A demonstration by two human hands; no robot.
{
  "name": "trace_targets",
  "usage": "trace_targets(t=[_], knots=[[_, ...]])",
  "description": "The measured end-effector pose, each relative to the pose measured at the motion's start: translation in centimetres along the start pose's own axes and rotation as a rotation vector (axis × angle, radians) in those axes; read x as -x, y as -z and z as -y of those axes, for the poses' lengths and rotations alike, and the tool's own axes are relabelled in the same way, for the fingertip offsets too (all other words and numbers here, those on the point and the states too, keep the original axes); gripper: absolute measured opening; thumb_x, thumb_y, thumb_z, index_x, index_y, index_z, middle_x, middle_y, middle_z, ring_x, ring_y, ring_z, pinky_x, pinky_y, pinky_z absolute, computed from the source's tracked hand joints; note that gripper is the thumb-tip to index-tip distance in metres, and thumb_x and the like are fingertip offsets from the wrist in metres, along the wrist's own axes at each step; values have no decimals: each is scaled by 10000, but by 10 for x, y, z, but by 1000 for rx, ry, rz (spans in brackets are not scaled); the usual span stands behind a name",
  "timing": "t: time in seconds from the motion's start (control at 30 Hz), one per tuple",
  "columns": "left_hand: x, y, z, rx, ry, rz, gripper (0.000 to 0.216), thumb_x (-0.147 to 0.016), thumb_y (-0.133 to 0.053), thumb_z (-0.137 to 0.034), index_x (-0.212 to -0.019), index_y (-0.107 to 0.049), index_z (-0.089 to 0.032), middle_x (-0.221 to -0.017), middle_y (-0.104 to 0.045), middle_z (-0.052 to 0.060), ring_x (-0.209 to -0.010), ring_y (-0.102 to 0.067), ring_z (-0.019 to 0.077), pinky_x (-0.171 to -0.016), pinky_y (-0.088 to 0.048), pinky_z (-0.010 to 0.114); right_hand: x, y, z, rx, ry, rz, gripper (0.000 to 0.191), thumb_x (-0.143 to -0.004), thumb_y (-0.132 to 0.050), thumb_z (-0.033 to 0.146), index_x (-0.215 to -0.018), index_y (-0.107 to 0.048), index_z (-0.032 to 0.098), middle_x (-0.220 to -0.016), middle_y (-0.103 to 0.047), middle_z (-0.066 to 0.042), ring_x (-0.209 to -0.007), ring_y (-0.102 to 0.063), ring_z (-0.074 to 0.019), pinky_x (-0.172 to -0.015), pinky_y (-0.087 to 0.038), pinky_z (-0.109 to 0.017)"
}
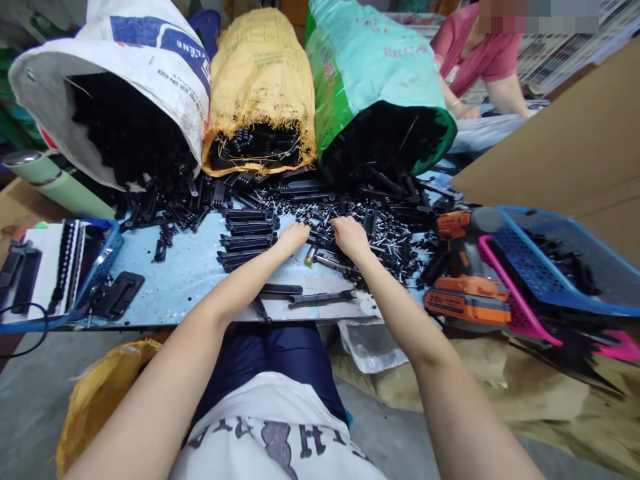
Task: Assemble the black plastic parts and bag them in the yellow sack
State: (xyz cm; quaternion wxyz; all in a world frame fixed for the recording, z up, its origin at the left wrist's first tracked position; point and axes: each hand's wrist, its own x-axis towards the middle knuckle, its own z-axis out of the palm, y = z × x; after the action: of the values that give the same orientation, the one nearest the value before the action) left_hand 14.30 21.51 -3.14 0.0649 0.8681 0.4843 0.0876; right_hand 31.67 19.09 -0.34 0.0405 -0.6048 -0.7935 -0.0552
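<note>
In the head view I see a light blue table (185, 267) with dark specks, above a grey floor (30, 413). Three big sacks lie along the back: a white sack (145, 47), a yellow sack (260, 67) and a green sack (380, 73), mouths toward me. On the right are an orange drill (467, 300), a blue basket (600, 280) and a big cardboard sheet (565, 147). My left hand (296, 237) is by the right end of a row of black parts (247, 233); my right hand (350, 235) is at the pile of small screws (395, 250). Both hands have curled fingers, but I can't tell if they grip anything. The deep insides of the sacks are too dark. The green sack partly hides a person in pink (500, 57).
</note>
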Motion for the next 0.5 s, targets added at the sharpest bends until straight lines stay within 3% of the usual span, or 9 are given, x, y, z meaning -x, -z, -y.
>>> trace_targets(t=[0.13,0.27,0.4,0.5], knots=[[37,25,7,74,-7,-73,183,-903,-441,-160,-1006,-587,-121,-978,-628,106,-910,-597,196,-801,-464,300,-41,-1,-5,121,45,161,300,-814,-393,40,-960,-650,91,-968,-658,-193,-923,-553,-249,-756,-416,-333],[122,38,40,346,56,-334,209,-911,-462,-260,-967,-641,-167,-907,-656,58,-866,-620,168,-811,-485,291,-40,2,-11,92,99,175,278,-807,-439,74,-988,-646,115,-1030,-648,-151,-968,-558,-239,-799,-412,-323],[192,26,59,547,243,-503,211,-884,-506,-309,-920,-654,-164,-772,-664,29,-672,-632,134,-675,-521,269,-18,10,-6,-86,59,59,283,-805,-498,186,-1046,-628,114,-1040,-622,-129,-916,-579,-216,-795,-433,-301],[209,12,54,591,306,-587,212,-875,-524,-338,-889,-660,-177,-749,-668,18,-637,-633,123,-641,-526,264,4,19,14,-304,59,22,221,-785,-550,217,-963,-648,129,-899,-644,-84,-807,-593,-188,-759,-460,-291]])
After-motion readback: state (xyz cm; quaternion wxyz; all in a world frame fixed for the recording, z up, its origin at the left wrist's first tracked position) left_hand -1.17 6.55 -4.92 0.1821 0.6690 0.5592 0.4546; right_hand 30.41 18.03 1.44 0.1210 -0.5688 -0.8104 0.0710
